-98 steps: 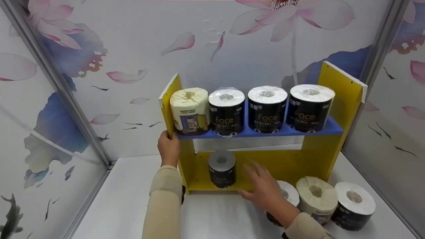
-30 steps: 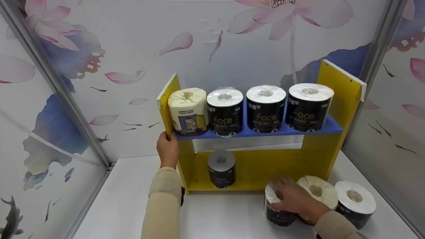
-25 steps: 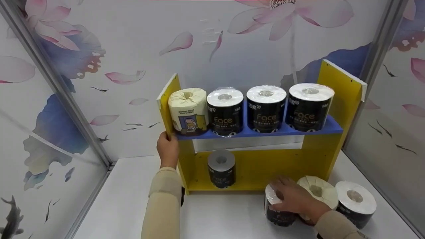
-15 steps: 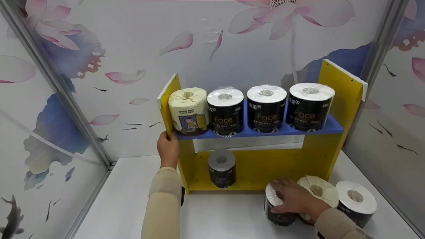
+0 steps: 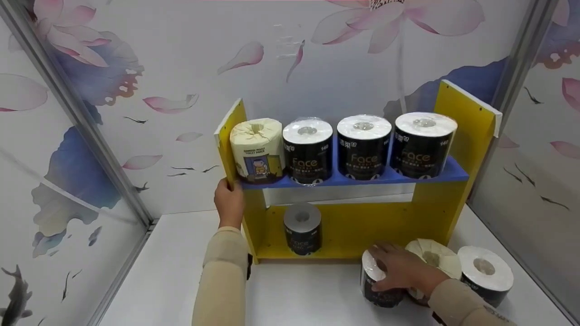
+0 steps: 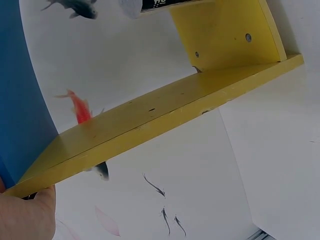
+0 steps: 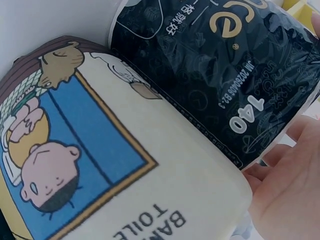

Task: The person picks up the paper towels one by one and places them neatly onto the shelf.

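Observation:
My left hand (image 5: 230,203) grips the left side panel of a yellow shelf unit (image 5: 466,117), just where its blue upper board (image 5: 455,171) meets it. In the left wrist view, part of that hand (image 6: 30,215) shows at the panel's edge. My right hand (image 5: 405,271) holds a black-wrapped toilet paper roll (image 5: 379,295) by its top, in front of the unit's right half. The roll stands upright on the white table. Right beside it stands a cream-wrapped toilet paper roll (image 5: 437,254), partly hidden by the hand and close up in the right wrist view.
One cream roll (image 5: 257,151) and three black rolls (image 5: 309,158) stand in a row on the upper board. A single black roll (image 5: 302,240) is on the lower yellow board, towards the left. Another black roll (image 5: 489,290) stands at the table's right. Printed walls enclose the table (image 5: 294,299).
My right hand has moved from in front of the lower board, right and down, onto the nearest black toilet paper roll, and has stayed there for the last second. My left hand keeps its place.

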The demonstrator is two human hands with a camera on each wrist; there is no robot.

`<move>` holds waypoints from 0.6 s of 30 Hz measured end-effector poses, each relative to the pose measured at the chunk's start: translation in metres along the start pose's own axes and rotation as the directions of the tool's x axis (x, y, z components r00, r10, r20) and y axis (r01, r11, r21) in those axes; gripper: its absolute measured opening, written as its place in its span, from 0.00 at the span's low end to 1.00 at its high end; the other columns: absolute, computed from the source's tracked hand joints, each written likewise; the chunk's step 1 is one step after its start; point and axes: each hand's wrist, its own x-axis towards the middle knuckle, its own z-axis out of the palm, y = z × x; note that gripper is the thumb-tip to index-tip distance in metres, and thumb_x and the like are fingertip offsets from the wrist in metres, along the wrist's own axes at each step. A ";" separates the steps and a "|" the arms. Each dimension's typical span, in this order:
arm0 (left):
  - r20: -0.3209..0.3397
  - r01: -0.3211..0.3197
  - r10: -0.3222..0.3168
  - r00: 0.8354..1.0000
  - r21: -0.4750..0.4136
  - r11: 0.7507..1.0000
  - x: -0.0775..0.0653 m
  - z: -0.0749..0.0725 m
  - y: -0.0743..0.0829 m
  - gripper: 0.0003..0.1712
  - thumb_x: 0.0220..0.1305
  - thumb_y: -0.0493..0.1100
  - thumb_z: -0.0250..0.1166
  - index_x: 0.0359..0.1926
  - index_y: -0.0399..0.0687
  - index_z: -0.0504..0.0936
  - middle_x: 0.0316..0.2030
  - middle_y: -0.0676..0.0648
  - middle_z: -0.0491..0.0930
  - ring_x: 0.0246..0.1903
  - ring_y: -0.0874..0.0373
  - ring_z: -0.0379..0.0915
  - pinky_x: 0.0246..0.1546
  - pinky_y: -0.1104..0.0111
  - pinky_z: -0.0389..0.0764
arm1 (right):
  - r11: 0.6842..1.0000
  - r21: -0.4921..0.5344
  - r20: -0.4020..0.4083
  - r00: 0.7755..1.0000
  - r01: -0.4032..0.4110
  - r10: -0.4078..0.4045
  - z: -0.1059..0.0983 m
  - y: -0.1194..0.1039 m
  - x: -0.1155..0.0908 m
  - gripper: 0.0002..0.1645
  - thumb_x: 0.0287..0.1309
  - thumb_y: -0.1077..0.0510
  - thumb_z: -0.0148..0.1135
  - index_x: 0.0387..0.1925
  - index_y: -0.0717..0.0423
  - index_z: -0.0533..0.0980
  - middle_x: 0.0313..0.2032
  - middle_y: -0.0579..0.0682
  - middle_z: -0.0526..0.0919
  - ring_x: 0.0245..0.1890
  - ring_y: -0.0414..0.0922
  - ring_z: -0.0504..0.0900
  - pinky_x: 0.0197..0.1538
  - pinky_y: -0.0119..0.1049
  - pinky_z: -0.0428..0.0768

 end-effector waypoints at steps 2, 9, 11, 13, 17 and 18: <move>-0.001 -0.002 0.002 1.000 0.002 1.000 0.000 0.000 0.000 0.19 0.73 0.41 0.50 0.57 0.33 0.72 0.50 0.34 0.76 0.48 0.44 0.71 0.51 0.54 0.70 | 1.000 -0.005 -0.006 1.000 0.010 -0.010 0.000 0.000 0.000 0.62 0.40 0.33 0.73 0.71 0.57 0.60 0.71 0.62 0.57 0.69 0.62 0.55 0.65 0.61 0.61; 0.005 0.005 -0.005 1.000 -0.005 1.000 0.001 -0.001 0.001 0.19 0.73 0.41 0.50 0.58 0.32 0.72 0.51 0.34 0.76 0.49 0.44 0.71 0.52 0.54 0.71 | 1.000 -0.002 0.001 1.000 0.003 -0.003 -0.001 -0.003 0.000 0.61 0.40 0.34 0.73 0.71 0.57 0.59 0.71 0.62 0.57 0.70 0.63 0.54 0.66 0.60 0.59; 0.013 0.013 -0.013 1.000 -0.010 1.000 0.001 -0.001 0.001 0.20 0.73 0.41 0.50 0.59 0.32 0.71 0.52 0.34 0.75 0.50 0.44 0.70 0.53 0.54 0.70 | 1.000 0.002 -0.001 1.000 -0.008 0.008 0.000 -0.004 0.000 0.61 0.40 0.34 0.74 0.71 0.57 0.60 0.71 0.61 0.58 0.70 0.63 0.54 0.66 0.60 0.59; 0.019 0.019 -0.018 1.000 -0.018 1.000 0.001 -0.001 0.001 0.20 0.73 0.41 0.50 0.59 0.32 0.70 0.53 0.34 0.75 0.52 0.44 0.70 0.55 0.54 0.70 | 1.000 0.012 -0.006 1.000 -0.012 0.012 0.000 -0.005 0.000 0.61 0.40 0.35 0.74 0.71 0.57 0.60 0.71 0.61 0.58 0.70 0.63 0.55 0.65 0.60 0.60; 0.017 0.017 -0.017 1.000 -0.024 1.000 0.000 -0.001 0.001 0.21 0.73 0.41 0.50 0.60 0.32 0.70 0.54 0.34 0.75 0.53 0.44 0.70 0.55 0.53 0.70 | 0.999 0.025 -0.009 0.999 -0.034 0.035 0.001 -0.008 0.002 0.59 0.40 0.37 0.74 0.71 0.57 0.61 0.70 0.61 0.59 0.69 0.63 0.55 0.66 0.60 0.59; 0.017 0.018 -0.017 1.000 -0.026 1.000 0.000 -0.001 0.001 0.21 0.73 0.41 0.49 0.60 0.32 0.70 0.53 0.34 0.75 0.53 0.44 0.70 0.55 0.53 0.70 | 0.999 0.029 -0.009 0.999 -0.039 0.039 0.001 -0.008 0.003 0.59 0.40 0.37 0.74 0.71 0.57 0.61 0.70 0.61 0.59 0.69 0.63 0.55 0.66 0.60 0.59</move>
